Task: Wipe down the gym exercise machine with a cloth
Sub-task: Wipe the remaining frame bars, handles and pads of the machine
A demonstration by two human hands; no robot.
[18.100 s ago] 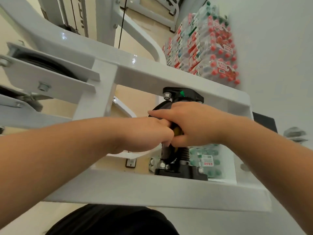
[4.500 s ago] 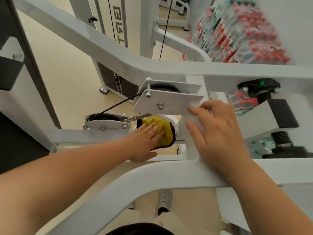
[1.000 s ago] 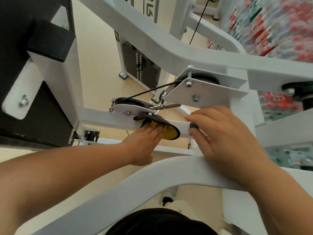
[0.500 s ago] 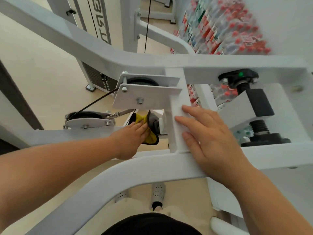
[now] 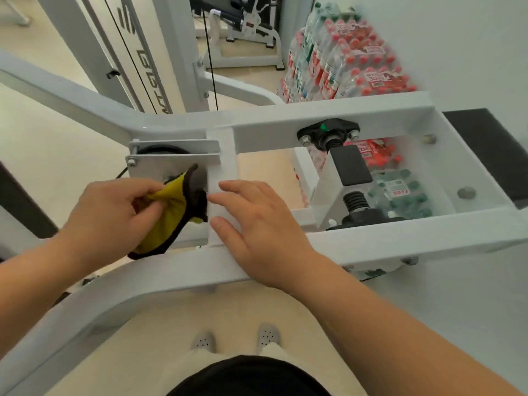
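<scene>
The white exercise machine frame (image 5: 328, 114) spans the view, with a pulley bracket plate (image 5: 160, 168) at centre left. My left hand (image 5: 108, 215) grips a yellow cloth with a dark border (image 5: 168, 212), bunched between thumb and curled fingers, held against the lower right part of the bracket plate. My right hand (image 5: 257, 224) rests flat with straight fingers on the short white upright post (image 5: 223, 155) and the near crossbar (image 5: 400, 241). A black bumper with a spring (image 5: 347, 167) sits inside the frame to the right.
Shrink-wrapped packs of water bottles (image 5: 343, 58) are stacked by the white wall at the upper right. A weight stack tower with black cables (image 5: 137, 52) stands behind the frame. A black pad (image 5: 491, 150) is at the right edge. My feet (image 5: 237, 340) stand on the beige floor below.
My left hand has lifted the cloth from the lower bar up onto the pulley bracket plate and now bunches it. The right hand stays on the white post. The view has shifted left and down.
</scene>
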